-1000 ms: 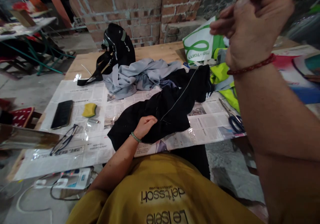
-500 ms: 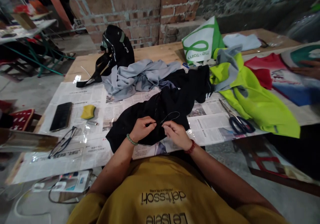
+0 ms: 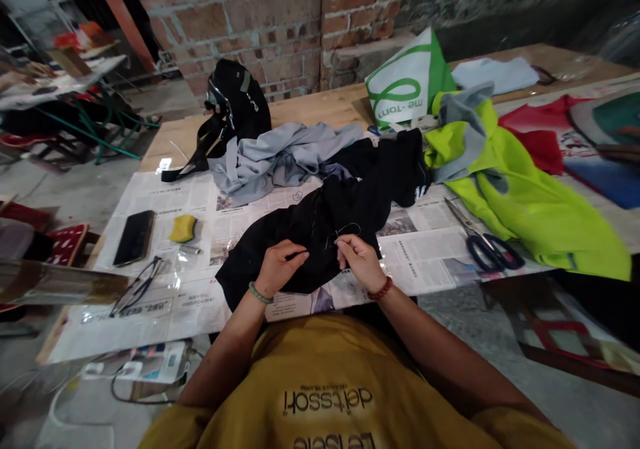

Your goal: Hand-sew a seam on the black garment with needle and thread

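Observation:
A black garment [image 3: 280,235] lies bunched before me, with a line of pale stitches running down its dark cloth. My left hand [image 3: 283,265] rests on it, thumb and forefinger pinching a bit of the fabric. Just to the right, my right hand [image 3: 361,261] is closed in a pinch on a thin sewing needle [image 3: 337,233], which is tiny and hard to make out. A loop of pale thread [image 3: 354,225] curls over the cloth above those fingertips. A small gap separates the two hands.
Newspaper [image 3: 415,255] covers the table. Left lie a phone [image 3: 133,237], a yellow sponge [image 3: 183,228] and eyeglasses [image 3: 136,287]. Scissors [image 3: 487,245] and a neon-yellow garment [image 3: 545,202] lie right. Behind are grey cloth [image 3: 280,152], a black bag [image 3: 237,99] and a green-white bag [image 3: 403,82].
My right hand has moved slightly right and up, away from my left hand, widening the gap. The thread loop has shifted with it. The whole view has swung a little.

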Motion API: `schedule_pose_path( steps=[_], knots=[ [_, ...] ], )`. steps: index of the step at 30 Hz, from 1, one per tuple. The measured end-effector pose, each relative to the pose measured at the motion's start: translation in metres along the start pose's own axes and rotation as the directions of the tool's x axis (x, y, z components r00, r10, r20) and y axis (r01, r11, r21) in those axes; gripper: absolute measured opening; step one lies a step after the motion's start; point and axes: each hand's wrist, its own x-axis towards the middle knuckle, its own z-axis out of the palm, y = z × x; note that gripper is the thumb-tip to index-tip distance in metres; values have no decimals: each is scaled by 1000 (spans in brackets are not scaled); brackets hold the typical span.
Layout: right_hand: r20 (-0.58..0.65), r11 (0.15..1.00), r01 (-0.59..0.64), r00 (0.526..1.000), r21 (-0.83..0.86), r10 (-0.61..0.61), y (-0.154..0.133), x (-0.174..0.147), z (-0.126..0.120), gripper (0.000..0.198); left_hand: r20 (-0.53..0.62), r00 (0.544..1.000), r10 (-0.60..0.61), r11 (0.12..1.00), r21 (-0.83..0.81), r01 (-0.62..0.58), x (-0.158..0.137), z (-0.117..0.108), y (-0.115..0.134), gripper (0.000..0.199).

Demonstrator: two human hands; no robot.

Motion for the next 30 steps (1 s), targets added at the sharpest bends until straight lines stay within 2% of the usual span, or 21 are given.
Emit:
schedule_pose_path(
  steps=[3, 5, 7, 9, 12, 14, 23, 30],
  knots=[
    [-23, 987, 101, 994, -122, -105, -3, -7, -1, 20, -43, 999, 32, 995, -95, -36, -2, 5, -4, 10],
    [-16, 941, 206, 976, -269, -218, -8, -16, -2, 18, -49, 999, 22, 993, -112, -27, -2, 6, -6, 10],
    [36, 864, 307, 947, -399, -320, -12, -26, -2, 17, -47, 999, 15, 993, -114, -20, -3, 7, -7, 10],
    [126, 799, 379, 923, -466, -364, -16, -34, 1, 17, -43, 999, 22, 993, -111, -27, -3, 6, -7, 11],
    [251, 751, 414, 910, -514, -329, -16, -40, 9, 18, -46, 998, 39, 994, -105, -44, -5, 6, -6, 11],
    [274, 741, 401, 915, -539, -296, -13, -41, 16, 19, -56, 997, 53, 993, -106, -59, -6, 5, -6, 11],
    [246, 731, 337, 940, -594, -234, -7, -37, 24, 18, -87, 989, 123, 983, -130, -133, -8, 6, -7, 11],
    [233, 735, 332, 943, -592, -238, -6, -37, 24, 17, -99, 971, 219, 967, -114, -230, -9, 7, -7, 9]
  ],
)
